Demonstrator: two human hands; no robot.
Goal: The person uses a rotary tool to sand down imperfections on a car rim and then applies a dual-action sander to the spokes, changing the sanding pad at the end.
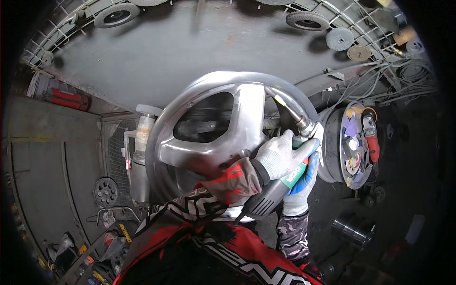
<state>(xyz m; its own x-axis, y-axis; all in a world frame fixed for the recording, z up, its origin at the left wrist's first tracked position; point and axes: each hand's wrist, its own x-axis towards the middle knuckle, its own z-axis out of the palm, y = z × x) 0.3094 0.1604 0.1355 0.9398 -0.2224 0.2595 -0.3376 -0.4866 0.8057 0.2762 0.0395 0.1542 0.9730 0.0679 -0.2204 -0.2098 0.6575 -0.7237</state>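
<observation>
A bare metal car wheel (249,111) with broad spokes is tilted up before me, its upper spoke and rim shiny. My left hand (280,154), in a grey-white glove, is closed over the front of a green and black angle grinder (267,202). From below on the right, my right hand (300,187), in a grey glove with a blue palm, wraps round the same body. A thin spindle (289,108) with a pale tip runs from the grinder's metal head (309,129) toward the inner side of the rim. Whether the tip touches metal, I cannot tell.
Right of the wheel, a round container (343,142) holds abrasive pads and a red angle grinder (373,137). Discs (340,39) hang along a wire grid at the back. Cables (380,76) trail at far right. A metal cylinder (140,175) stands left; clutter (111,242) lies lower left.
</observation>
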